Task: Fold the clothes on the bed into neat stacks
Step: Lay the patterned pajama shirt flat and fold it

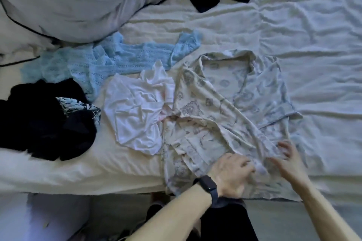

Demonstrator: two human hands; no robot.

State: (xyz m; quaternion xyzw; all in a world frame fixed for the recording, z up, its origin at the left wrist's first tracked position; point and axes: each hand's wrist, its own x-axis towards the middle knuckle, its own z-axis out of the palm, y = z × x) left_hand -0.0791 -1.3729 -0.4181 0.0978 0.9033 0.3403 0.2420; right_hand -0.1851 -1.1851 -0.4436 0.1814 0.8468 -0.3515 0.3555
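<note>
Shirt (pixel 225 103), patterned, left hand (pixel 233 174) gripping, right hand (pixel 286 160)

Cream printed pyjama shirt (pixel 231 103), plain white top (pixel 133 111), pale-blue eyelet knit (pixel 109 60), black clothes (pixel 39 119), off-white sheet (pixel 313 45).

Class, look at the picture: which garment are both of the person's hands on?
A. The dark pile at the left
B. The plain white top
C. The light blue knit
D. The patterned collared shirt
D: the left hand and the right hand both lie on the lower part of the patterned collared shirt, away from the other clothes.
</note>
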